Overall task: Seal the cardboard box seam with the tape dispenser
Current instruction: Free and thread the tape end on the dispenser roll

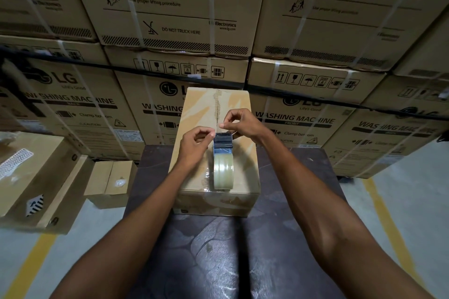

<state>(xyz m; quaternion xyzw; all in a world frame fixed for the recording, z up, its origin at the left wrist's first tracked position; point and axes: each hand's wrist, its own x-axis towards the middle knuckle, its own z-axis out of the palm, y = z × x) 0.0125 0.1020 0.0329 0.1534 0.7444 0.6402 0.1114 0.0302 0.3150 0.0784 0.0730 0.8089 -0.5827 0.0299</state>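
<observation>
A brown cardboard box lies lengthwise on a dark table, its centre seam running away from me with torn paper along the far part. A tape dispenser with a blue body and a roll of clear tape rests on top of the box, over the near part of the seam. My left hand pinches at the left side of the dispenser's front. My right hand pinches the loose end of clear tape just above the dispenser's blade. Some clear tape lies over the box's near edge.
The dark table stretches toward me. Stacked washing machine cartons form a wall right behind it. A small open carton and a larger box sit on the floor at left. Yellow floor lines run on both sides.
</observation>
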